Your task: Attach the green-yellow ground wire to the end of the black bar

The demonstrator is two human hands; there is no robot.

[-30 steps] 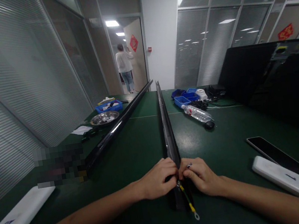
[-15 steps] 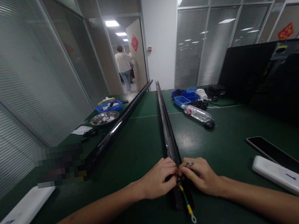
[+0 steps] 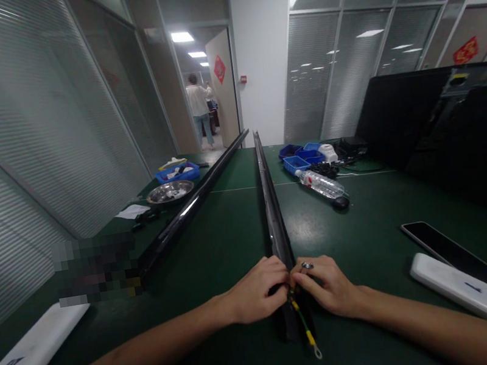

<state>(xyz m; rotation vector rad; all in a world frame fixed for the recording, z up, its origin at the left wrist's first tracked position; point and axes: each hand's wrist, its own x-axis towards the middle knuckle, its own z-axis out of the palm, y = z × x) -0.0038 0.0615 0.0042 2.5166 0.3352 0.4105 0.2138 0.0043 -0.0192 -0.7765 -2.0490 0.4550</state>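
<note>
A long black rail (image 3: 269, 203) runs away from me down the middle of the green table (image 3: 219, 260). My left hand (image 3: 256, 294) is closed on the rail's near end from the left. My right hand (image 3: 327, 286) is closed at the same spot from the right, pinching a small metal ring or screw (image 3: 305, 266) between its fingertips. A yellow-green wire (image 3: 304, 327) with a ring terminal (image 3: 318, 352) hangs out from between my two hands toward me.
A second black rail (image 3: 184, 213) lies slanted to the left. White foam blocks (image 3: 22, 359) (image 3: 478, 296) sit at both near sides, with a phone (image 3: 453, 254) on the right. Beyond are a water bottle (image 3: 321, 185), blue bins (image 3: 299, 158), a steel bowl (image 3: 170, 191) and a dark monitor (image 3: 427, 116). A person (image 3: 200, 112) stands in the far doorway.
My hands stay at the rail's end; the right fingers shifted slightly with the small metal part. The wire's free end swung a little. The person at the doorway moved farther away.
</note>
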